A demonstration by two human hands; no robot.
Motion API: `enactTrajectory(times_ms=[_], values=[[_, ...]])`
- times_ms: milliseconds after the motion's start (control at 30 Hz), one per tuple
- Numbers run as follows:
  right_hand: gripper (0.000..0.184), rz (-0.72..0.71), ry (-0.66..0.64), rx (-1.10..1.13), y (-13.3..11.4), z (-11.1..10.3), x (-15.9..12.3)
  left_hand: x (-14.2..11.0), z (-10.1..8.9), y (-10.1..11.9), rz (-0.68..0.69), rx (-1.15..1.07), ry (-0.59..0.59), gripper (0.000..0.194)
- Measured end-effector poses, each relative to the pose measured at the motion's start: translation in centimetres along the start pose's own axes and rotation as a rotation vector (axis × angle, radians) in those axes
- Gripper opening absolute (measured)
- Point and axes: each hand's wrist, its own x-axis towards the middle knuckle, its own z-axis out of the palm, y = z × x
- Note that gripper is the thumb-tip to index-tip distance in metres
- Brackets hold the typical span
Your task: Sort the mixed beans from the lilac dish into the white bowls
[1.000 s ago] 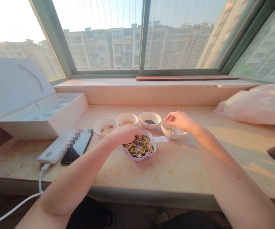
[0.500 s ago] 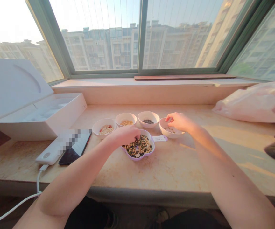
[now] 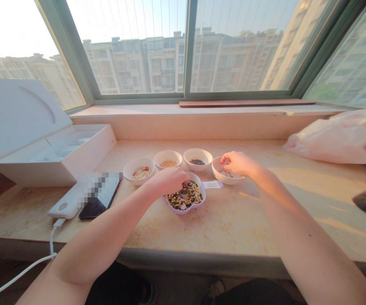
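My left hand (image 3: 174, 181) reaches into a lilac-rimmed lobed bowl (image 3: 187, 210) of mixed beans (image 3: 187, 195), yellow and dark ones with a few pale pieces. Its fingers are bent together among the beans, and their tips are hidden. Over the rightmost white bowl (image 3: 229, 179) is my right hand (image 3: 235, 162), thumb and fingers pinched just inside the rim. What the pinch holds, if anything, is too small to make out. A few pale pieces (image 3: 227, 173) lie in that bowl. A small labelled tab (image 3: 213, 184) sticks out beside the lilac bowl.
Behind stand white bowls with dark beans (image 3: 197, 162), yellow beans (image 3: 169, 163) and pale flat pieces with red bits (image 3: 141, 172). At left are an open white box (image 3: 84, 148), a white power bank (image 3: 65, 202) with cable, and a phone (image 3: 95, 207). A plastic bag (image 3: 342, 137) lies right.
My left hand has shifted very slightly to the right over the mixed beans. My right hand stays at the rightmost bowl, almost unmoved.
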Motion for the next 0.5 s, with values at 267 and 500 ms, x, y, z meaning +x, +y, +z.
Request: enactTrajectory(times_ms=[267, 500], values=[[0.014, 0.023, 0.118, -0.021, -1.7, -0.6, -1.4, -0.2, -1.3, -2.4, -0.044, -0.145, 0.262, 0.022], [0.015, -0.207, 0.261, 0.217, -5.9, -0.5, -3.7, -0.3, -1.0, -5.7, -0.253, -0.187, 0.398, 0.019]])
